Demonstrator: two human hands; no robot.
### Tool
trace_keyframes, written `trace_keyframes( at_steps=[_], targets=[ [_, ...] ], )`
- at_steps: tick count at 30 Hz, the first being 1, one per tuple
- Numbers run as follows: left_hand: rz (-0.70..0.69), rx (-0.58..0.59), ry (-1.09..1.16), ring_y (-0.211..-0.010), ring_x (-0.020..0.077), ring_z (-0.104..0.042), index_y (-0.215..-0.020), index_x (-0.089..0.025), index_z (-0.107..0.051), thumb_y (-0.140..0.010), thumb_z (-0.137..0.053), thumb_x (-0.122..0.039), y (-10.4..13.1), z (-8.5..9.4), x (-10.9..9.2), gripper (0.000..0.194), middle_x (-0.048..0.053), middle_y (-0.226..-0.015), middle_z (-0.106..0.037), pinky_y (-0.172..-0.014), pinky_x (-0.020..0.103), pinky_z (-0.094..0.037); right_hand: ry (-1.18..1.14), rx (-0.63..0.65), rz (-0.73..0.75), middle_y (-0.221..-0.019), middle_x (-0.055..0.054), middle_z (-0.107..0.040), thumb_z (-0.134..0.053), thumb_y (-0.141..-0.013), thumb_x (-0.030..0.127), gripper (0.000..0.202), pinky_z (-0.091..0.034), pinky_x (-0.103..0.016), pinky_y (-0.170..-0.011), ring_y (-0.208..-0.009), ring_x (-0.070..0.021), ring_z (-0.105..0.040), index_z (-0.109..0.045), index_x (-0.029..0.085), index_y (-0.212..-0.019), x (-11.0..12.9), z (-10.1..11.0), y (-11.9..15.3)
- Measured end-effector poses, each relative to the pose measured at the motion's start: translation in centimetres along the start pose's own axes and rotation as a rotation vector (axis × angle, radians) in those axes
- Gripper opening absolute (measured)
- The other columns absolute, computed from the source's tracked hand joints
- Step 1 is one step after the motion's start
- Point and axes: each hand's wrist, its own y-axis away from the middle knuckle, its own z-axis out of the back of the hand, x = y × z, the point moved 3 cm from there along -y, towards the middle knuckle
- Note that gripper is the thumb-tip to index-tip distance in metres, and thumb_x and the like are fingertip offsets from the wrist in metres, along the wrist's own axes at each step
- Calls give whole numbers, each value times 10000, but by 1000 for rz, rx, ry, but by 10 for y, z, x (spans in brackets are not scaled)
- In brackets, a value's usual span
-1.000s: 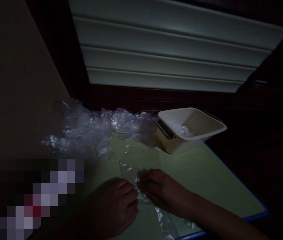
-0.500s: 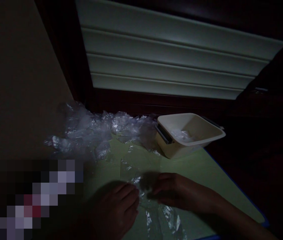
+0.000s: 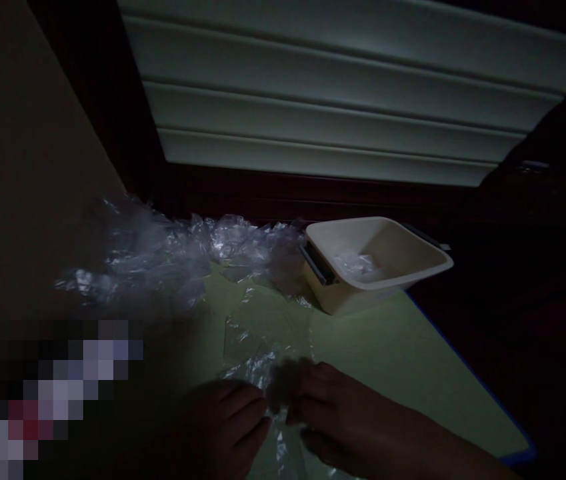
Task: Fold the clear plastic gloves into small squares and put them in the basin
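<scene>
A clear plastic bag [image 3: 265, 327] lies wrinkled on the pale green tabletop [image 3: 383, 360]. My left hand [image 3: 235, 420] is closed at its near part, fingers curled and pressed together. Close by on the right, my right hand [image 3: 337, 413] has bent fingers and a thumb drawn in at the same bag. A dark patch of shadow lies between the hands, so the exact pinch is hard to see. More clear plastic [image 3: 281, 447] runs toward me below the hands.
Crumpled clear plastic [image 3: 163, 253] is heaped along the back left by the wall. A cream tub [image 3: 343, 303] with dark handles stands at the back right, some plastic [image 3: 360, 265] inside. Behind is a dark-framed slatted panel [image 3: 313, 113]. The table has a blue edge [image 3: 467, 367].
My right hand has come slightly nearer to me and closer to the left hand. The plastic between them is bunched differently. The whole view has shifted slightly.
</scene>
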Motion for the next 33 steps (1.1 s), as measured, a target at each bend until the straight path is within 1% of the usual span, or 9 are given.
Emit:
trace_keyframes(
  at_steps=[4, 8, 10, 13, 17, 21, 26, 31, 33],
  targets=[
    [18, 26, 4, -834, 170, -602, -877, -133, -648, -898, -490, -117, 1, -3, -2, 160, 32, -874, -681, -763, 297, -503, 118, -14, 40, -954, -76, -647, -519, -912, 197, 143, -417, -343, -829, -899, -202, -539, -634, 146, -979, 2, -3, -4],
    [44, 6, -6, -838, 161, -601, -881, -140, -650, -892, -519, -118, 2, -2, -2, 133, 24, -865, -687, -770, 295, -496, 9, -26, 32, -923, -58, -659, -494, -920, 174, 139, -405, -322, -864, -895, -180, -558, -631, 152, -933, 1, -2, -6],
    [50, 9, 4, -842, 162, -605, -895, -146, -653, -903, -516, -131, 3, -2, -2, 138, 20, -874, -693, -781, 296, -492, -96, -57, -6, -923, -52, -663, -508, -899, 142, 128, -407, -308, -872, -902, -171, -571, -628, 157, -940, 0, 0, -7],
    [34, -10, 19, -846, 156, -614, -906, -152, -660, -943, -443, -131, 3, -1, 0, 221, 8, -912, -707, -799, 289, -483, -226, -116, -73, -897, -48, -670, -530, -859, 90, 127, -429, -294, -837, -875, -169, -589, -626, 163, -901, -2, 2, -8],
    [22, -17, 6, -830, 152, -619, -864, -150, -664, -940, -459, -126, -1, 2, 1, 220, 2, -890, -711, -798, 290, -479, -295, -193, -183, -874, -59, -664, -513, -822, 47, 170, -461, -296, -757, -818, -175, -594, -601, 158, -915, -5, -2, -10],
    [15, -8, 11, -869, 167, -624, -877, -157, -666, -952, -419, -130, -4, 6, 1, 260, 9, -900, -714, -799, 316, -477, -351, -230, -318, -898, -80, -641, -511, -811, 72, 239, -474, -292, -686, -794, -179, -592, -524, 155, -1035, -12, -14, -8],
    [22, -34, 28, -845, 162, -625, -874, -152, -668, -959, -408, -125, -2, 6, 1, 275, 10, -891, -711, -804, 311, -480, -421, -268, -448, -807, -38, -603, -550, -786, 102, 227, -433, -256, -589, -682, -154, -572, -428, 189, -956, -21, -23, -5],
    [28, -27, 40, -845, 168, -618, -888, -147, -667, -931, -472, -116, 0, 3, 0, 202, 22, -893, -709, -809, 313, -485, -490, -223, -486, -790, -10, -576, -561, -766, 76, 247, -423, -244, -586, -673, -146, -558, -393, 214, -883, -21, -16, -4],
    [18, -30, 31, -830, 168, -619, -879, -145, -665, -938, -457, -109, 0, 2, 0, 220, 24, -891, -708, -797, 318, -492, -445, -196, -512, -807, -21, -579, -562, -762, 62, 241, -431, -257, -609, -703, -157, -564, -401, 213, -859, -20, -13, -5]
  ],
)
